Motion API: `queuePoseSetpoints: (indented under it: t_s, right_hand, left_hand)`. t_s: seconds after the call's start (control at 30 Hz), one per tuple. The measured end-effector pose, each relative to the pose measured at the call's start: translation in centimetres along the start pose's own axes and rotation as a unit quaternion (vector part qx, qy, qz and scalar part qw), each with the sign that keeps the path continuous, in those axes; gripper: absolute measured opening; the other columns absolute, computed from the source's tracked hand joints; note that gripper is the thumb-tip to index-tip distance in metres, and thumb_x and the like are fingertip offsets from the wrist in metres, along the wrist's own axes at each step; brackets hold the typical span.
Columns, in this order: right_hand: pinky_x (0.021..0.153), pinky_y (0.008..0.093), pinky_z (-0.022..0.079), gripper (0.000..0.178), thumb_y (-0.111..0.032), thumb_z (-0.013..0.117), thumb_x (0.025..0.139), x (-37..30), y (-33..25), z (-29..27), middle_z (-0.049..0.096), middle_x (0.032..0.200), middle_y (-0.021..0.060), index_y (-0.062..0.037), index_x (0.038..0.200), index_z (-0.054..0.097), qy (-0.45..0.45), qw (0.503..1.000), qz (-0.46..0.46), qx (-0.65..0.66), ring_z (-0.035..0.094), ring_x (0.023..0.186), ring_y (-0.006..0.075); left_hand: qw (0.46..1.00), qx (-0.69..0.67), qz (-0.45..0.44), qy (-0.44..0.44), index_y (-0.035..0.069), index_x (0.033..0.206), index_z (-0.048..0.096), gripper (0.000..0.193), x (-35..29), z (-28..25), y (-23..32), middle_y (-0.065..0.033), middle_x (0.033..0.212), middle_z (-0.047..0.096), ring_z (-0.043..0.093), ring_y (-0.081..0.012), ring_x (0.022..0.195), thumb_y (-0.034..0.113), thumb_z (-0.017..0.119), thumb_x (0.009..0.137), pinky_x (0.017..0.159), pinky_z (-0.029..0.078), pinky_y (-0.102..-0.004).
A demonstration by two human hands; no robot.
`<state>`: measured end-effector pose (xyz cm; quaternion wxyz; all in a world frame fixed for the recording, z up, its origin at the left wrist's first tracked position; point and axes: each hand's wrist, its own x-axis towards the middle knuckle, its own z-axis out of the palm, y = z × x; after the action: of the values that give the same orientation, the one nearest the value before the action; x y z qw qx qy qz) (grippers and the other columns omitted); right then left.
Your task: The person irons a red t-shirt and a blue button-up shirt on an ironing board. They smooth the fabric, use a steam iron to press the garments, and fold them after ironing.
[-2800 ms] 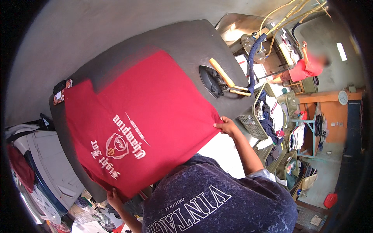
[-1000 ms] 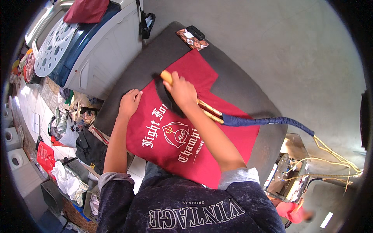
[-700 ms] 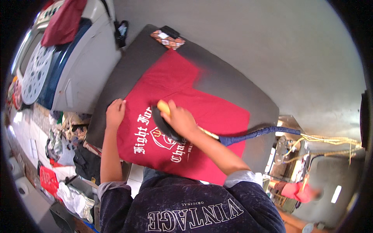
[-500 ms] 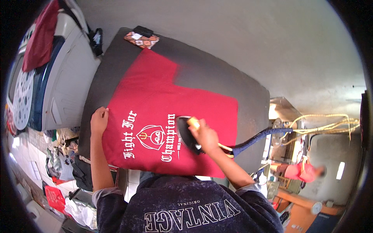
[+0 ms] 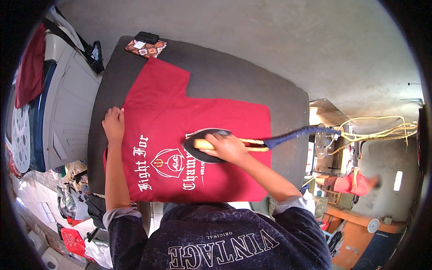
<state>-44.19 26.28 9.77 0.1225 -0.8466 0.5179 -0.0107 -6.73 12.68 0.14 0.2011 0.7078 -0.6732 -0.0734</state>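
Note:
A red T-shirt (image 5: 225, 116) with white lettering and a crest lies spread on a dark padded table (image 5: 252, 76). My right hand (image 5: 228, 148) is closed round the yellow handle of a dark clothes iron (image 5: 201, 158), which rests over part of the lettering. From the iron's rear, a blue-wrapped cord (image 5: 292, 134) runs off to the right. At the shirt's left edge, my left hand (image 5: 114, 122) lies with its fingers stretched out, touching the cloth and holding nothing.
A patterned folded cloth (image 5: 145, 48) and a small black case (image 5: 147, 37) sit at the table's far left corner. A pale washing machine (image 5: 72, 103) stands to the left. Yellow cables (image 5: 378, 121) hang at right, with another person (image 5: 355, 183) beyond. Clothes lie piled at lower left.
The iron in my right hand has moved farther up the shirt and turned, its tip now pointing left. My left hand has slid farther along the shirt's edge and its fingers have straightened.

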Motion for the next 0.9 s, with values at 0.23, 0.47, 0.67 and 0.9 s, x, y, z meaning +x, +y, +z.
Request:
queuePoseSetpoints:
  t_s: [0.23, 0.47, 0.67, 0.9]
  right_hand:
    - [0.056, 0.0456, 0.053, 0.042, -0.046, 0.058, 0.09, 10.8, 0.4, -0.1, 0.065, 0.071, 0.0169, -0.0062, 0.098, 0.045, 0.097, 0.972, 0.212, 0.024, 0.066, 0.066, 0.0359]
    - [0.058, 0.0486, 0.054, 0.043, -0.047, 0.054, 0.092, 4.0, 6.2, -0.5, 0.067, 0.076, 0.0204, -0.0051, 0.099, 0.046, 0.073, 0.917, 0.392, 0.013, 0.068, 0.069, 0.0378]
    - [0.064, 0.0511, 0.054, 0.044, -0.046, 0.054, 0.093, 0.1, 16.9, -0.5, 0.067, 0.08, 0.024, -0.0032, 0.101, 0.047, 0.213, 0.808, 0.549, -0.029, 0.067, 0.075, 0.0415]
    - [0.064, 0.0546, 0.052, 0.047, -0.045, 0.057, 0.091, -2.5, 9.8, 0.0, 0.066, 0.079, 0.0257, -0.0017, 0.105, 0.048, 0.132, 0.889, 0.429, 0.089, 0.065, 0.074, 0.0449]
  left_hand:
    - [0.999, -0.011, 0.04, 0.031, 0.008, 0.092, 0.058, 0.022, 0.0, 1.0, -1.4, -0.0068, 0.098, 0.058, 0.057, -0.0287, 0.098, 0.029, 0.054, 0.096, 0.08, 0.042, -0.0458]
    - [0.997, -0.031, 0.043, 0.047, 0.006, 0.093, 0.059, 0.024, -0.3, 2.4, -3.1, -0.0066, 0.097, 0.058, 0.057, -0.029, 0.097, 0.029, 0.054, 0.097, 0.08, 0.041, -0.0456]
    - [0.997, -0.033, 0.05, 0.039, 0.007, 0.091, 0.057, 0.025, 0.2, 2.9, -2.0, -0.0067, 0.095, 0.058, 0.057, -0.0286, 0.095, 0.031, 0.054, 0.097, 0.078, 0.042, -0.0454]
    - [0.997, -0.05, 0.051, -0.024, 0.008, 0.098, 0.06, 0.018, 1.3, 2.2, -6.1, -0.0085, 0.099, 0.059, 0.06, -0.028, 0.092, 0.024, 0.054, 0.097, 0.078, 0.047, -0.0392]
